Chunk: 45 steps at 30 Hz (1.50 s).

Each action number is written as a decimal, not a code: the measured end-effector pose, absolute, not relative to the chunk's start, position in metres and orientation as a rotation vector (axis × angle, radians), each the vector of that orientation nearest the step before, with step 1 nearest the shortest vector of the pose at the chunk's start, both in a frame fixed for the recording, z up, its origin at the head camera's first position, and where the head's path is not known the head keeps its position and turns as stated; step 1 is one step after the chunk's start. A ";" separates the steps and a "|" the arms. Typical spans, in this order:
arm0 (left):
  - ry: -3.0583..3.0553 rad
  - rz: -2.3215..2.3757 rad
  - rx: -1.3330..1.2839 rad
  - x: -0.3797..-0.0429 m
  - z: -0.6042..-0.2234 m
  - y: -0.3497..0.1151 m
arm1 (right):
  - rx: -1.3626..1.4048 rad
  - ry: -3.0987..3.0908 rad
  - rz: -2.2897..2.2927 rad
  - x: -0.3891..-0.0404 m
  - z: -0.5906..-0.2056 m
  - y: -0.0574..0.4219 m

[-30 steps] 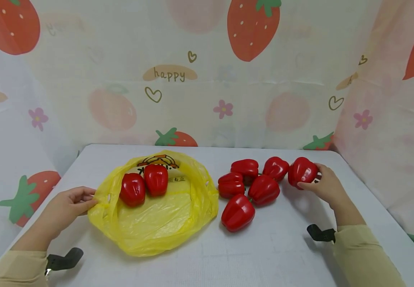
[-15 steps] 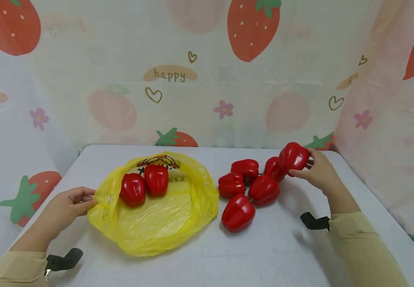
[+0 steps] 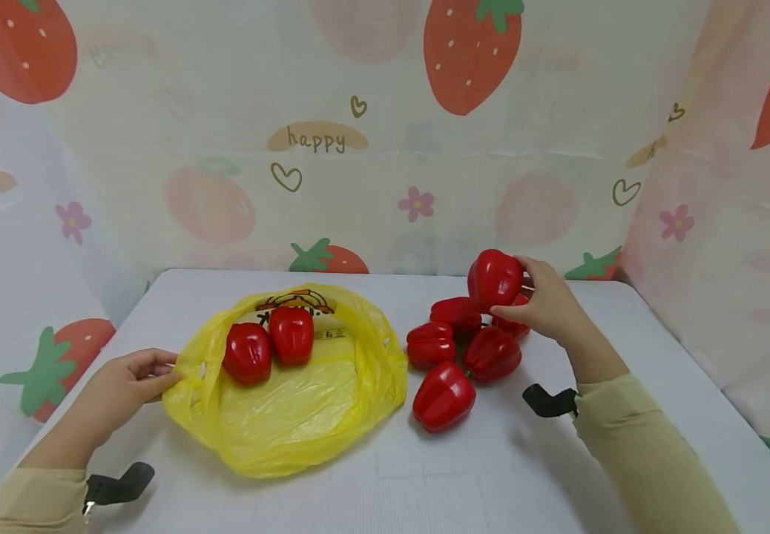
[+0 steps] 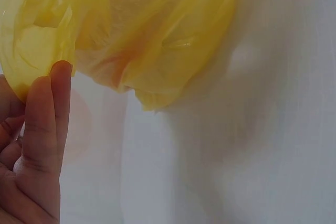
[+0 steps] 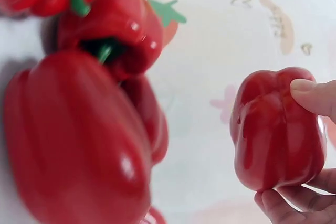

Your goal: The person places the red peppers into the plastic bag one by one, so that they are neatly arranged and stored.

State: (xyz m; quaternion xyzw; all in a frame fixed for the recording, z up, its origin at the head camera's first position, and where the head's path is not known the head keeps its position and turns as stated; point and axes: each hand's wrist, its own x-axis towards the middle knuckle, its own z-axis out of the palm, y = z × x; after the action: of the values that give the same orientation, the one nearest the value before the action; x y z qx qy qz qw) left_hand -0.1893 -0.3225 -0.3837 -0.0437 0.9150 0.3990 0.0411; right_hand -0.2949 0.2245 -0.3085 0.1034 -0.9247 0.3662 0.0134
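My left hand (image 3: 127, 382) pinches the left edge of a yellow plastic bag (image 3: 278, 445); in the left wrist view, thumb and fingers (image 4: 41, 124) hold its thin film. The bag lies wide open with two red bell peppers (image 3: 247, 354) inside, at its left and back. My right hand (image 3: 545, 300) grips another red bell pepper (image 3: 494, 280) between thumb and fingers, raised over the back of a group of bell peppers (image 3: 493, 355). From the right wrist, this held pepper (image 5: 278, 129) appears apart from the others, thumb on one side and fingertips on the opposite one.
Several red bell peppers lie close together on the white table (image 3: 425, 489), right of the bag, the nearest pepper (image 3: 443, 397) at the front. A strawberry-printed cloth (image 3: 385, 133) stands behind the table and along both sides. Black wrist mounts (image 3: 548, 400) stick out from the sleeves.
My right hand has lifted its bell pepper from the table's right side and carried it up and left over the group. My left hand and the bag have stayed in place.
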 end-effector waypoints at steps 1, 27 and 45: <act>2.801 1.224 -0.130 -0.189 -0.384 -0.322 | 0.330 -2.883 1.140 -0.295 -0.307 0.221; 2.799 1.229 -0.108 -0.189 -0.380 -0.321 | 0.592 -2.853 1.175 -0.299 -0.305 0.118; 2.807 1.234 -0.091 -0.189 -0.379 -0.322 | 0.748 -2.827 1.234 -0.291 -0.320 0.054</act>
State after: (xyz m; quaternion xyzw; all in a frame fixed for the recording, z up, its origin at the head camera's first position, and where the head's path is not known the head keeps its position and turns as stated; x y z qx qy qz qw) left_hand -0.1894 -0.3219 -0.3786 -0.0297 0.9144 0.4020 0.0372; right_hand -0.2908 0.0537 -0.3203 0.2358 -0.8905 0.3888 -0.0163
